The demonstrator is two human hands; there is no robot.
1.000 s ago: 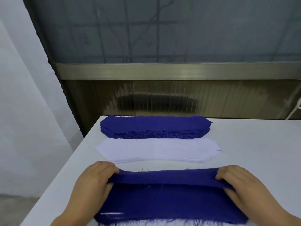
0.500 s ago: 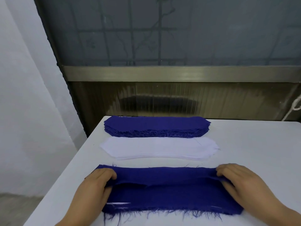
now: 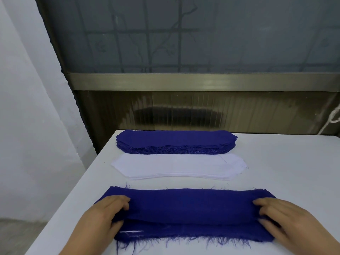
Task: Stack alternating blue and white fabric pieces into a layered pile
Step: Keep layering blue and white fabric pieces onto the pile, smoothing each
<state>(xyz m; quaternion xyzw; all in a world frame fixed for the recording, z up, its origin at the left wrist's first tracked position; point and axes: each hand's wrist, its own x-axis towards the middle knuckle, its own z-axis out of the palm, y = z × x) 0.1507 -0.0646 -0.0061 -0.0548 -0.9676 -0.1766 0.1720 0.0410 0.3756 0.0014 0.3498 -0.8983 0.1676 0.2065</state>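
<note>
- The near pile (image 3: pixel 185 214) is laid closest to the viewer on the white table (image 3: pixel 285 162), at 6 o'clock in the view; a blue piece is seen on top, its near edge frayed, and a sliver of white (image 3: pixel 131 231) is exposed at its lower left.
- The left hand (image 3: pixel 103 218) is placed on the pile's left end, at about 7 o'clock; its fingers are curled over the edge of the top blue layer, and the cloth is gripped there.
- The right hand (image 3: pixel 283 219) is placed on the right end, at about 5 o'clock; its fingers are bent round the edge of the same layer, which is pinched.
- Beyond the pile, toward 12 o'clock and apart from it, a flat white stack (image 3: pixel 178 166) is laid crosswise.
- Just behind that, touching or nearly touching its far edge, a thicker blue stack (image 3: pixel 174 139) is set at the table's far edge.
- Farthest off, a metal rail (image 3: pixel 202 81) and frosted glass (image 3: pixel 184 34) are seen, with a white wall (image 3: pixel 27 107) at 9 o'clock.
</note>
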